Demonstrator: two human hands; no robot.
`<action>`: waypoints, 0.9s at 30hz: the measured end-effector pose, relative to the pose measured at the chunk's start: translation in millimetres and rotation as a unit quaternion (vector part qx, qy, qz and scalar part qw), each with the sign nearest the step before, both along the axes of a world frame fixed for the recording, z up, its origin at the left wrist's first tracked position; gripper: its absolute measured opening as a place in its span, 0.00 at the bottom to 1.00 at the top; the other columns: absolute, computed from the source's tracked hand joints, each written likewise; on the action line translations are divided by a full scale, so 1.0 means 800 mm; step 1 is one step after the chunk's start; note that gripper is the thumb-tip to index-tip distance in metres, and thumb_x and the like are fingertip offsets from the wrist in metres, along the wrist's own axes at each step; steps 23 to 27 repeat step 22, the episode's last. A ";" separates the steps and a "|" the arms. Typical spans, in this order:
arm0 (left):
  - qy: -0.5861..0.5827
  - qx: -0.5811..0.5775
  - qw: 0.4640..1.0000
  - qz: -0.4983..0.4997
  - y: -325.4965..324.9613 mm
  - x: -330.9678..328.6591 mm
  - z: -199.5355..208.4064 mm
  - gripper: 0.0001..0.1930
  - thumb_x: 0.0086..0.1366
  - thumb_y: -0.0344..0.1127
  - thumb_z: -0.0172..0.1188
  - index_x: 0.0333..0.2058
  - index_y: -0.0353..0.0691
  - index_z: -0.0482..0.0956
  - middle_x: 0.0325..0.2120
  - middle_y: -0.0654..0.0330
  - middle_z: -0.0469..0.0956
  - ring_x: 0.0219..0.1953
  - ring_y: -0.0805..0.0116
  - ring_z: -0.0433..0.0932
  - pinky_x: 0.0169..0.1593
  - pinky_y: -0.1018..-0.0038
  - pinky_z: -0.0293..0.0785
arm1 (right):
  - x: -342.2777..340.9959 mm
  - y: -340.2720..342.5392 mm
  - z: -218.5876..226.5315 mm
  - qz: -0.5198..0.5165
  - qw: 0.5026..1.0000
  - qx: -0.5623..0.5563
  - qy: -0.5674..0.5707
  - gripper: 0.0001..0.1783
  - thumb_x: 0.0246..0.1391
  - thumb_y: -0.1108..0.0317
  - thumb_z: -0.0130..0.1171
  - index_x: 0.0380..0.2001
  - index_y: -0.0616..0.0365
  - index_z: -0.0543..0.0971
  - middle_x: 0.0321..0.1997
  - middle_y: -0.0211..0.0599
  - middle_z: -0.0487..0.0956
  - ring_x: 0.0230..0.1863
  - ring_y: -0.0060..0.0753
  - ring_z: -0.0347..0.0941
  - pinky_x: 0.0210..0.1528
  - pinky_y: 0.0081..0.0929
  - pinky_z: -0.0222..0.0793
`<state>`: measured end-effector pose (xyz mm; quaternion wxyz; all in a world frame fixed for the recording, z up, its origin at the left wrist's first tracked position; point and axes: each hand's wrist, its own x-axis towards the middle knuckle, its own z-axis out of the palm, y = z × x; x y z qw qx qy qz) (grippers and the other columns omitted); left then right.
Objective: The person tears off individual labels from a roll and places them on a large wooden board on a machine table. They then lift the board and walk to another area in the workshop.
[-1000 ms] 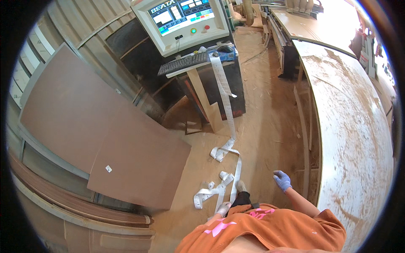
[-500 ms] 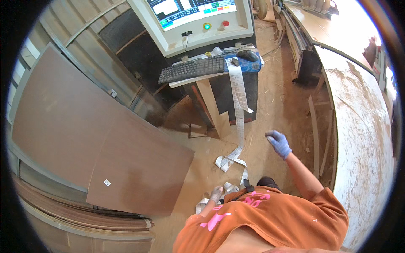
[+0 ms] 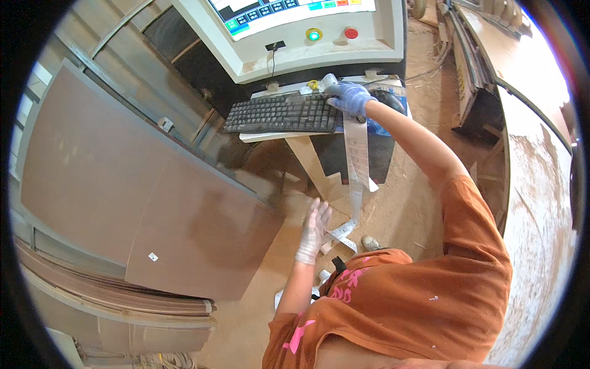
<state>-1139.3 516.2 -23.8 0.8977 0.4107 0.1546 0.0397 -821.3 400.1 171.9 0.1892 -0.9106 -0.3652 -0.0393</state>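
My right hand [image 3: 353, 98], in a blue-violet glove, is over the shelf between the black keyboard [image 3: 283, 114] and the black mouse [image 3: 388, 100]. Its fingers reach left, apart, covering the upper end of a long white printed label strip [image 3: 357, 150]. A small dark object [image 3: 360, 118] shows under the palm. Beside the fingertips sits a small white roll [image 3: 329, 80]; whether they touch it cannot be made out. My left hand [image 3: 314, 231], in a pale glove, is raised in front of my body, fingers stretched out and holding nothing. The strip hangs down to the floor behind it.
A control cabinet [image 3: 319, 58] with a lit screen, a green-lit button and a red button stands ahead. Large brown boards [image 3: 147, 184] lean on the left, above stacked sheets [image 3: 123, 295]. A dusty white panel [image 3: 541, 203] runs along the right.
My right hand has moved from low beside my body up to the shelf, onto the strip's upper end. My left hand has risen forward, and the cabinet appears closer.
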 end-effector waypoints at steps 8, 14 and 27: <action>-0.069 -0.007 0.993 0.093 -0.012 0.150 0.120 0.35 0.60 0.48 0.53 0.62 0.51 0.46 0.58 0.52 0.53 0.57 0.56 0.59 0.62 0.61 0.51 | 0.016 0.023 -0.016 0.143 0.986 -0.029 -0.082 0.23 0.48 0.46 0.50 0.40 0.49 0.77 0.36 0.47 0.78 0.41 0.47 0.73 0.46 0.39 0.65; -0.168 -0.002 0.979 0.119 -0.010 0.176 0.160 0.28 0.61 0.44 0.50 0.58 0.45 0.57 0.55 0.60 0.62 0.59 0.66 0.59 0.63 0.64 0.51 | 0.026 0.020 0.002 0.202 0.975 -0.072 -0.057 0.21 0.49 0.48 0.50 0.40 0.47 0.77 0.33 0.43 0.78 0.39 0.46 0.74 0.48 0.40 0.62; -0.135 0.035 0.972 0.188 -0.026 0.187 0.168 0.30 0.58 0.43 0.54 0.58 0.48 0.56 0.56 0.61 0.60 0.57 0.65 0.60 0.63 0.59 0.49 | 0.072 0.151 0.022 0.167 0.985 -0.042 0.013 0.21 0.47 0.53 0.50 0.45 0.46 0.75 0.46 0.40 0.76 0.52 0.37 0.69 0.54 0.44 0.60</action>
